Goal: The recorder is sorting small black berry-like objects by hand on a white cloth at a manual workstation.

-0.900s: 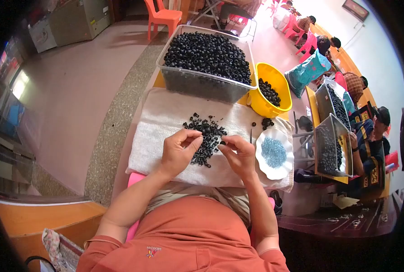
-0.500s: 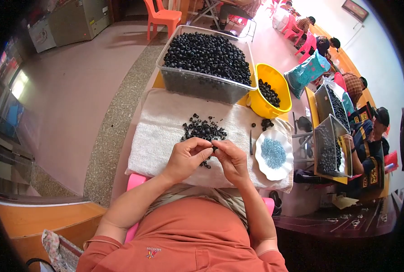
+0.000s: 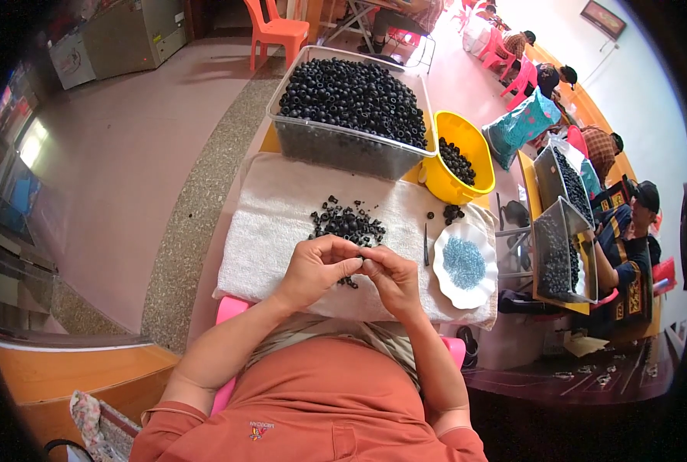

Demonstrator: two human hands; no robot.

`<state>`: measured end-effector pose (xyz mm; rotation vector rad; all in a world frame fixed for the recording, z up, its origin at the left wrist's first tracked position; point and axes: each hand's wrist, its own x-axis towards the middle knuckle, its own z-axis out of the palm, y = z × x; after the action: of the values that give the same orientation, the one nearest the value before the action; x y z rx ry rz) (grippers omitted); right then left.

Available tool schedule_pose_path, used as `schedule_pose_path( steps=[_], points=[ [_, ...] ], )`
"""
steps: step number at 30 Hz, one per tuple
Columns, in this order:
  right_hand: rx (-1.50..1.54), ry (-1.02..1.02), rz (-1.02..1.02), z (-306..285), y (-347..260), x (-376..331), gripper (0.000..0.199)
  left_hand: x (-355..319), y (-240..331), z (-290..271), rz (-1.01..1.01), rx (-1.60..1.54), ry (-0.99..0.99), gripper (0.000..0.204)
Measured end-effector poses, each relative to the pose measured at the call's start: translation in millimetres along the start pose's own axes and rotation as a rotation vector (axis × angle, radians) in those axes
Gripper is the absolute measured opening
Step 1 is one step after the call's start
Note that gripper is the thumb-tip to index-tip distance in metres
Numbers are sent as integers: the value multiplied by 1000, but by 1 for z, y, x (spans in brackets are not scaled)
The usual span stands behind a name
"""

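My left hand [image 3: 313,269] and my right hand [image 3: 393,277] meet over the near side of a white towel [image 3: 263,231]. Thumbs and fingertips of both pinch a small black part [image 3: 361,259], mostly hidden between them. Just beyond the fingers lies a loose pile of small black ring-like parts [image 3: 349,223]. Right of my right hand stands a white scalloped plate [image 3: 474,299] holding tiny pale-blue pieces [image 3: 464,262]. A slim dark tool [image 3: 426,245] rests beside the plate, and several black parts [image 3: 453,213] sit above it.
Behind the towel stand a large clear bin [image 3: 343,150] heaped with black parts and a yellow bucket [image 3: 445,181] holding more. To the right, a co-worker [image 3: 628,231] sits by other clear bins [image 3: 559,254]. An orange chair [image 3: 278,35] is at the back.
My hands stay together over the towel, with the fingertips shifted slightly and less of the black part showing. The co-worker's arm at the right has lowered.
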<state>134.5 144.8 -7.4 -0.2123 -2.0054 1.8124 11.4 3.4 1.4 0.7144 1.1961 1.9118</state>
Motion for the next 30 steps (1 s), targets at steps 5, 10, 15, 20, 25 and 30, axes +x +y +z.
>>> schedule_pose_path(
  steps=[5,10,15,20,25,30],
  points=[
    [-114,-59,-44,1,-8,2,29,1,2,-2,-46,19,17,16],
    [-240,-93,-126,0,-14,3,28,2,3,-2,-60,26,17,15],
    [-339,-124,-124,0,-24,3,25,2,1,-5,-98,43,12,11],
    [-316,-78,1,-4,-29,1,22,3,3,-6,-98,59,73,10],
    [-514,-15,-38,-21,-24,4,22,4,6,-10,-124,-91,165,11],
    [-635,-12,-90,-26,-18,3,17,4,8,-7,-168,-151,179,20]
  ],
)
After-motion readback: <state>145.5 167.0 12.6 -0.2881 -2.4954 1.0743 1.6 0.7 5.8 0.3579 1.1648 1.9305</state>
